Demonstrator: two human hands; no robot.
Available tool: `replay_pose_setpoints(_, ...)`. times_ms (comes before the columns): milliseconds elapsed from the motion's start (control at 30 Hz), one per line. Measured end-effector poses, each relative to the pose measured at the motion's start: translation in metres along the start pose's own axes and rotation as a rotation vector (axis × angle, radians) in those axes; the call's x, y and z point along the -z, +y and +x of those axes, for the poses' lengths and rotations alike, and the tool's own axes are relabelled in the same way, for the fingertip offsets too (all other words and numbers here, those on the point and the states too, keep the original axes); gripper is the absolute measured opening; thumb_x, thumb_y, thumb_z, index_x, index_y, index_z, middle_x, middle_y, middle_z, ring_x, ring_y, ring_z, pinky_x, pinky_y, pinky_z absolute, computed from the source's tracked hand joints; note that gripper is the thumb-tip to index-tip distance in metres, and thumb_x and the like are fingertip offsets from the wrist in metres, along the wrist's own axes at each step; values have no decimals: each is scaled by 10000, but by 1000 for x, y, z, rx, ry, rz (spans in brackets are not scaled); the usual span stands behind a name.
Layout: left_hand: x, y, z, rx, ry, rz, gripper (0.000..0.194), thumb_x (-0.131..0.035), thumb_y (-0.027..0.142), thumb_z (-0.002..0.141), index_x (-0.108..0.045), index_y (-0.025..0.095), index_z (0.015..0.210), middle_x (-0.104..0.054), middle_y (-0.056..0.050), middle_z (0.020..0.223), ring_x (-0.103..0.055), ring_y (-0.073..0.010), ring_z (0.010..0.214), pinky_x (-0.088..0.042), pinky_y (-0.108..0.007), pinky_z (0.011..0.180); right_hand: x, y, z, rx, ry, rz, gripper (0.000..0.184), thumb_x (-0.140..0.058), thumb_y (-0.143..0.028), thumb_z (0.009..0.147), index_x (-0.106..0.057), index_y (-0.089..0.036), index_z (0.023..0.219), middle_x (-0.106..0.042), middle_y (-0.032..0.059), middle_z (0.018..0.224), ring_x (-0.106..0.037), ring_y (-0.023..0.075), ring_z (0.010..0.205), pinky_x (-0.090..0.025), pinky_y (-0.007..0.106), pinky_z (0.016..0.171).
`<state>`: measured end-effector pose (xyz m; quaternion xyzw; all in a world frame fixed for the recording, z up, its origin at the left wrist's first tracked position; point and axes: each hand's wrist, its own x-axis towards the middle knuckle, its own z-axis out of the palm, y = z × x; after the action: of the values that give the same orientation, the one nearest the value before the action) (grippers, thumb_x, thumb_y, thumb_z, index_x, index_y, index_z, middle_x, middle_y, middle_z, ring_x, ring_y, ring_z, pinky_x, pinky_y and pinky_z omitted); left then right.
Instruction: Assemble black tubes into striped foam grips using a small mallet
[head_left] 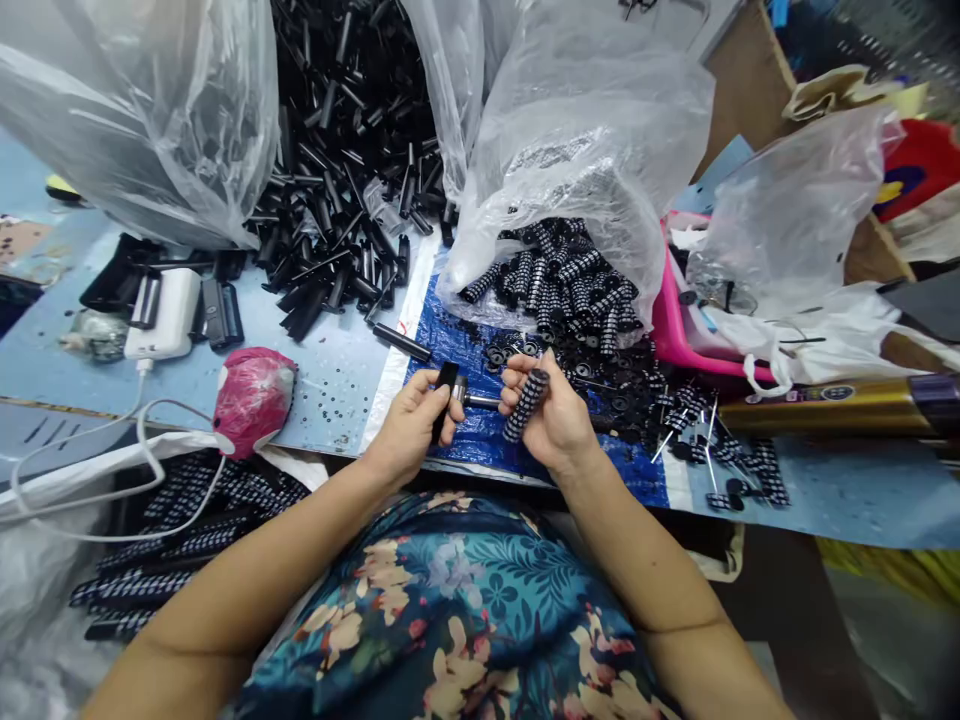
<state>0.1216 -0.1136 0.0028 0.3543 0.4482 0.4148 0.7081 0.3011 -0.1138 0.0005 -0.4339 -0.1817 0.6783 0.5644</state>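
My left hand [412,420] grips a black handle piece [445,398] with a short metal rod [481,402] sticking out to the right. My right hand [553,415] holds a black roller with white dots [526,405] in its palm, and its fingertips touch the rod's end. Both hands are over a blue tarp [480,440] at the table's near edge. Just beyond lies a pile of the same dotted rollers [559,280] spilling from a clear plastic bag [592,150].
A heap of black handles [337,170] fills the back left, beside another clear bag [150,110]. A white charger [161,315] with cable, a pink wrapped bundle [251,395], a pink tray [675,330] and a gold tube [832,405] lie around. Finished dotted pieces [172,550] sit lower left.
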Motion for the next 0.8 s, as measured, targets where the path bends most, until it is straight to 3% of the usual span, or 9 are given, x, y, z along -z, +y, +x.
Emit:
replay_pose_setpoints(100, -5, -12, -4, 1, -10, 26, 314, -672, 423, 867, -476, 206, 981, -643, 40, 667, -490, -76, 425, -338, -197, 453, -4, 3, -6, -67, 0, 58, 536, -562, -722, 879, -659, -196, 844, -570, -26, 647, -468, 82, 471, -418, 222, 452)
replay_pose_setpoints(233, -17, -38, -6, -105, 43, 133, 257, -601, 441, 929, -495, 211, 977, -619, 25, 754, -479, -79, 467, -356, -223, 476, -8, 28, -4, -106, 116, 125, 572, -492, -747, 898, -644, -200, 830, -639, 17, 723, -605, 131, 614, -541, 272, 608)
replay_pose_setpoints(333, -28, -57, -3, -341, 189, 337, 190, -554, 387, 963, -533, 202, 1000, -625, -39, 920, -603, -148, 764, -491, -293, 723, -17, 50, 0, 48, 225, 129, 529, -450, -703, 937, -640, -219, 842, -662, 25, 796, -644, 150, 743, -567, 304, 764)
replay_pose_setpoints(400, -32, -63, 1, -448, 224, 433, 164, -502, 343, 988, -535, 195, 1052, -623, -74, 1022, -608, -187, 953, -485, -344, 892, -22, 57, 2, 138, 250, 91, 511, -432, -682, 952, -651, -225, 881, -680, 32, 864, -656, 155, 824, -556, 311, 829)
replay_pose_setpoints(533, -29, -57, 9, -536, 208, 535, 164, -422, 304, 1020, -515, 198, 1103, -625, -80, 1024, -619, -191, 944, -491, -342, 881, -31, 56, 9, 216, 237, 27, 489, -448, -665, 949, -662, -227, 909, -688, 31, 943, -657, 148, 901, -530, 294, 870)
replay_pose_setpoints(700, -20, -42, 18, -652, 245, 677, 150, -441, 294, 1011, -504, 221, 1126, -639, -65, 964, -641, -186, 838, -495, -319, 782, -41, 52, 15, 260, 199, -23, 518, -458, -714, 919, -656, -238, 874, -679, 21, 894, -638, 151, 846, -530, 296, 831)
replay_pose_setpoints(800, -19, -36, 27, -652, 290, 685, 133, -471, 301, 1000, -505, 226, 1104, -632, -51, 918, -633, -182, 786, -486, -320, 768, -43, 57, 11, 262, 181, -35, 552, -425, -735, 922, -665, -239, 887, -677, 21, 895, -629, 156, 868, -520, 311, 874)
